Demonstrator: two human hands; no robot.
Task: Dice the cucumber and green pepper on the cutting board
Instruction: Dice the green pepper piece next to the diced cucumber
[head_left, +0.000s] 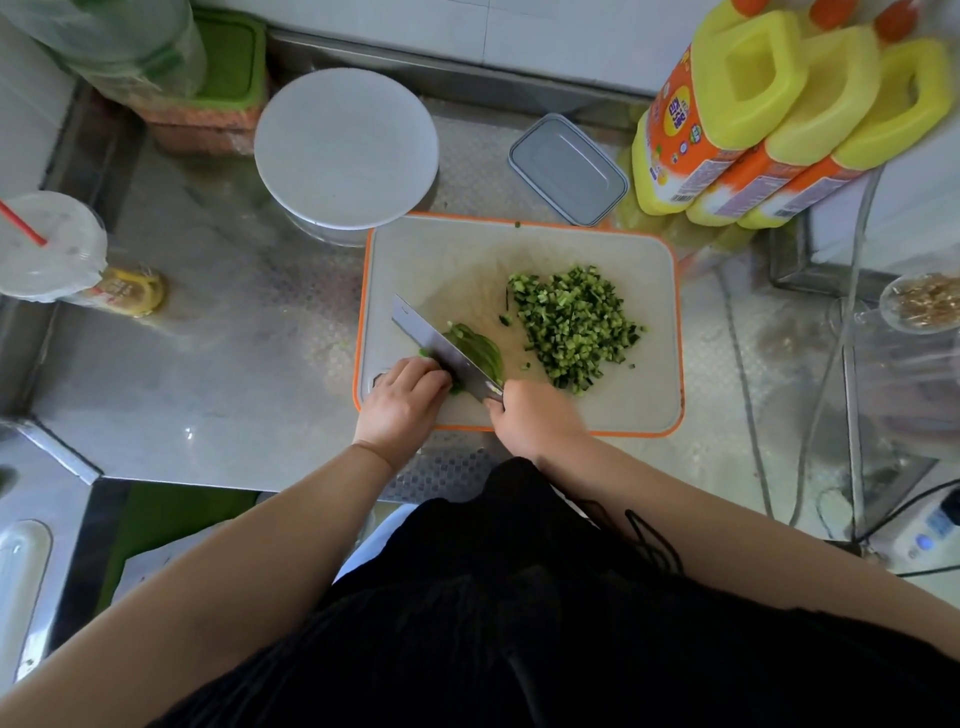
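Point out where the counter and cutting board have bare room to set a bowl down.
Bare steel counter lies left of the cutting board, between it and the lidded cup. The board's far-left corner is bare too. Crowded: diced pile, knife, both hands; yellow jugs and grey lid behind.

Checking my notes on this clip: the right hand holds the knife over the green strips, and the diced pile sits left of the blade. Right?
One slip: the head view shows the diced pile to the right of the knife, not left. The right hand does hold the knife over the green strips.

Matt plastic cutting board (415, 249) lies on a shiny, dimpled metal counter (234, 338); knife (441, 345) blade glossy steel.
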